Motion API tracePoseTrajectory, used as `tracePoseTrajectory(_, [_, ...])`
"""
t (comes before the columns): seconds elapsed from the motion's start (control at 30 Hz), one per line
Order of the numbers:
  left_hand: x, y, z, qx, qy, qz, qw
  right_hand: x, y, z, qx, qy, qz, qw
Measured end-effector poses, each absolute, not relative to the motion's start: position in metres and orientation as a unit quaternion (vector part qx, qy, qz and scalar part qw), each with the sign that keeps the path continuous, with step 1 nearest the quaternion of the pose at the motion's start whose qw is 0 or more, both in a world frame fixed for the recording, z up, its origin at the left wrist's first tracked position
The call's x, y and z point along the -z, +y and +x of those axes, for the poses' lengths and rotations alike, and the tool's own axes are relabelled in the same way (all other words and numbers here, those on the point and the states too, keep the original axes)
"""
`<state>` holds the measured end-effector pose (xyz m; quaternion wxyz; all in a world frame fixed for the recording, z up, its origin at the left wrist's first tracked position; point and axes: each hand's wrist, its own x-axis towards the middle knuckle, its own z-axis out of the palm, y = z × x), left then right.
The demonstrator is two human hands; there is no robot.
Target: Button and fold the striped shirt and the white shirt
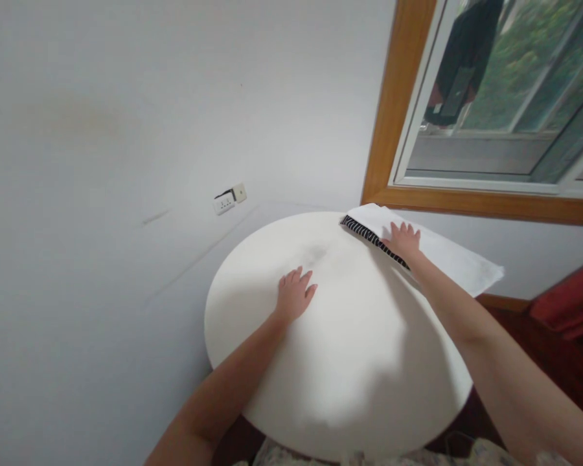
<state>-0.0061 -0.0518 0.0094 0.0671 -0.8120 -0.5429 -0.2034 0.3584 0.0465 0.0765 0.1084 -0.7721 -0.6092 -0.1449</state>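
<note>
My left hand (294, 294) lies on the white round table (340, 362), fingers apart, with nothing in it. Near the table's far right edge, my right hand (404, 241) rests on a flat white sheet-like piece (447, 255), its fingers spread over the top and the thumb by the near edge. Along that near edge runs a black-and-white striped band (364, 232). The piece reaches past the table's rim on the right. Whether it is cloth or paper, I cannot tell. A faint grey smudge (315, 251) shows on the tabletop beyond my left hand.
A pale wall (126, 129) with a loose socket plate (224, 202) stands behind and left of the table. On the right is a wood-framed window (466, 197) with a dark garment (459, 65) hanging beyond it. Red fabric (573, 304) lies low at the right.
</note>
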Motion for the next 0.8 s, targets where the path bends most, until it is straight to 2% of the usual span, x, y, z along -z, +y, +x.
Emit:
tracePoseTrajectory(0.1, [-0.014, -0.045, -0.010, 0.254, -0.525, -0.810, 0.066, -0.070, 0.055, 0.366, 0.046, -0.598, -0.798, 0.065])
tracePoseTrajectory(0.23, [-0.010, -0.035, -0.015, 0.327, -0.498, -0.803, 0.009, -0.066, 0.055, 0.366, 0.033, -0.575, -0.813, 0.084])
tracePoseTrajectory(0.37, [-0.008, -0.034, -0.014, 0.374, -0.478, -0.794, -0.032, -0.082, 0.053, 0.369, 0.109, -0.547, -0.812, 0.170])
tracePoseTrajectory(0.5, [-0.015, -0.038, -0.012, 0.393, -0.464, -0.793, -0.034, -0.127, 0.042, 0.371, 0.237, -0.560, -0.744, 0.277])
tracePoseTrajectory(0.63, [-0.024, -0.036, -0.017, 0.453, -0.479, -0.752, -0.027, -0.156, 0.000, 0.344, 0.248, -0.651, -0.649, 0.305])
tracePoseTrajectory(0.7, [-0.029, -0.033, -0.023, 0.499, -0.484, -0.718, -0.020, -0.144, -0.029, 0.315, 0.211, -0.721, -0.590, 0.296])
tracePoseTrajectory(0.8, [-0.035, -0.028, -0.034, 0.598, -0.494, -0.631, 0.005, -0.099, -0.070, 0.264, 0.107, -0.831, -0.492, 0.236])
